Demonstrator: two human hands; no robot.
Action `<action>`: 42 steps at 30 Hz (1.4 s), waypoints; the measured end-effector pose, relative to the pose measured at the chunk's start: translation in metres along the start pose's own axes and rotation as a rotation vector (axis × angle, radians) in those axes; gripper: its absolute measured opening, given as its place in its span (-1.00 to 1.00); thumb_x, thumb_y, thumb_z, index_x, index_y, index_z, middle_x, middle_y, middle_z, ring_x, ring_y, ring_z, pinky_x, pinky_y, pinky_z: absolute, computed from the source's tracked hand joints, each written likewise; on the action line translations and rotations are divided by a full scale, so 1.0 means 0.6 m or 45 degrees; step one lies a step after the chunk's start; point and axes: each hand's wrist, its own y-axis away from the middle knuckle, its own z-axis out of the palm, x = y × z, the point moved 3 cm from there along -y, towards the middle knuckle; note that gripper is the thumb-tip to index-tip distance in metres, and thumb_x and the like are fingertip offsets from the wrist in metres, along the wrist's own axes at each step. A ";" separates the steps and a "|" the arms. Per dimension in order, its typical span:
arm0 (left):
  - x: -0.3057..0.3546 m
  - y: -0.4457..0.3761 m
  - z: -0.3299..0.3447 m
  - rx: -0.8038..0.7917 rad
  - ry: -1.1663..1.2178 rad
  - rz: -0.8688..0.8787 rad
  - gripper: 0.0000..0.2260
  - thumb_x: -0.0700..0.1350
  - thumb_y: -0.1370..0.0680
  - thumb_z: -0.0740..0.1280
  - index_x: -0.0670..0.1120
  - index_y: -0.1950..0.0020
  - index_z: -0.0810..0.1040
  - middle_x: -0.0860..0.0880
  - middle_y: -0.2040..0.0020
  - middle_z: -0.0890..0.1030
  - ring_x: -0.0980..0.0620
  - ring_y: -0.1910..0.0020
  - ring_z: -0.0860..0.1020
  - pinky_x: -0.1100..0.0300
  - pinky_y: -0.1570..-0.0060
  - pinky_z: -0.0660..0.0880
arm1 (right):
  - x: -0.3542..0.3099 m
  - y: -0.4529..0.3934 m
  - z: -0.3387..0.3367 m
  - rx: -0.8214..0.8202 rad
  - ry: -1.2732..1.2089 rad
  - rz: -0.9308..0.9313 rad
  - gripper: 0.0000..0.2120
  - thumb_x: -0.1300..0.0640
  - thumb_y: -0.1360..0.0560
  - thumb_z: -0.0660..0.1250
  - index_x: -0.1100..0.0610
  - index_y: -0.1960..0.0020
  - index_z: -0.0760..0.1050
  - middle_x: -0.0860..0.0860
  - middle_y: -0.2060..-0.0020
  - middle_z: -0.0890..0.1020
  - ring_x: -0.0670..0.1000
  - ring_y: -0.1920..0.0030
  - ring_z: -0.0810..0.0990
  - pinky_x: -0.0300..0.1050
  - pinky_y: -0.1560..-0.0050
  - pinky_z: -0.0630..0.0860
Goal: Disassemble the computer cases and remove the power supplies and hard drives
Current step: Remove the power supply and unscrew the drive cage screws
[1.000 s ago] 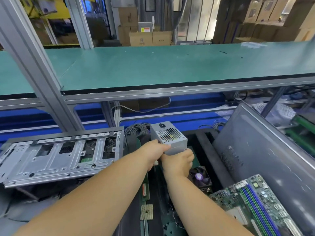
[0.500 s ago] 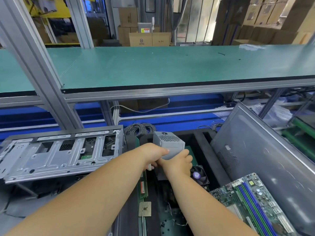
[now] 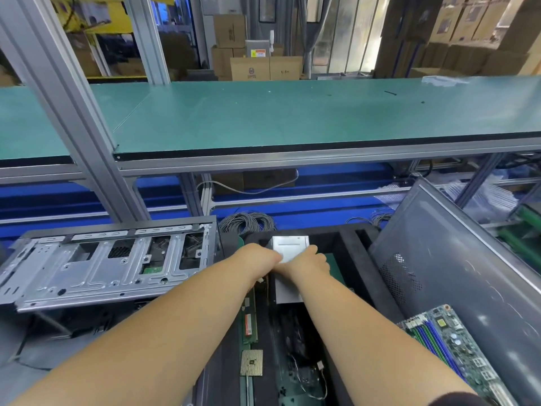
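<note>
**Both hands on the power supply**

The left hand [image 3: 261, 258] and right hand [image 3: 308, 262] meet on the power supply [image 3: 289, 245], fingers curled over its near edge. Both forearms stretch forward. The power supply sits inside the black tray [image 3: 358, 259], right of the computer case [image 3: 111, 259].

Green bench top [image 3: 292, 118] — a few dark specks, perhaps screws [image 3: 390, 93], lie on it.
</note>
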 end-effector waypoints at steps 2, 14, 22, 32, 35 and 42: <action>-0.005 -0.007 -0.002 0.012 0.320 -0.052 -0.67 0.01 -0.57 0.34 -0.17 -0.23 0.52 -0.13 -0.11 0.55 -0.11 -0.07 0.53 0.01 -0.20 0.50 | -0.008 -0.007 0.005 0.015 0.044 -0.017 0.15 -0.45 -0.11 0.41 0.14 -0.47 0.10 0.17 -0.33 0.35 0.18 -0.33 0.39 0.08 -0.18 0.45; -0.006 0.022 -0.048 -0.203 0.906 -0.060 -0.33 0.21 -0.58 0.28 -0.11 -0.57 0.22 -0.10 -0.60 0.13 -0.13 -0.58 0.05 -0.14 -0.48 0.09 | -0.016 -0.006 0.029 0.099 0.086 -0.173 0.10 -0.36 -0.36 0.42 0.20 -0.59 -0.05 0.13 -0.48 0.22 0.17 -0.44 0.22 0.10 -0.36 0.31; -0.020 0.076 -0.038 -0.326 0.742 -0.016 -0.39 0.27 -0.58 0.23 -0.04 -0.52 0.31 -0.08 -0.56 0.23 -0.15 -0.57 0.05 -0.21 -0.46 0.06 | 0.010 0.061 0.005 0.098 -0.023 -0.310 -0.28 -0.12 -0.49 0.37 0.19 -0.50 0.20 0.10 -0.41 0.37 0.18 -0.34 0.36 0.07 -0.29 0.42; -0.056 0.214 -0.065 -0.495 0.613 0.278 -0.57 0.18 -0.61 0.22 -0.10 -0.30 0.49 -0.24 -0.49 0.32 -0.17 -0.51 0.25 -0.06 -0.54 0.01 | 0.085 0.248 0.007 0.147 -0.109 -0.419 -0.83 -0.03 -0.54 0.34 0.05 -0.03 0.50 0.07 -0.04 0.60 0.10 0.01 0.56 -0.08 0.06 0.46; -0.099 0.266 -0.103 -0.498 0.594 0.389 -0.69 0.11 -0.64 0.20 -0.08 -0.19 0.55 -0.19 -0.38 0.47 -0.11 -0.39 0.42 -0.07 -0.53 0.10 | 0.112 0.297 0.056 -0.034 0.090 -0.356 -0.83 0.00 -0.54 0.37 0.08 0.09 0.46 0.05 0.15 0.57 0.08 0.13 0.52 -0.12 0.09 0.46; -0.243 0.360 -0.210 -0.315 0.502 0.579 -0.78 0.00 -0.64 0.26 -0.05 -0.11 0.65 -0.06 -0.14 0.66 0.05 -0.10 0.64 0.11 -0.27 0.48 | 0.167 0.386 0.169 -0.090 0.196 -0.147 -0.73 0.11 -0.54 0.32 0.16 -0.20 0.58 0.16 -0.16 0.62 0.14 -0.16 0.60 -0.16 -0.01 0.43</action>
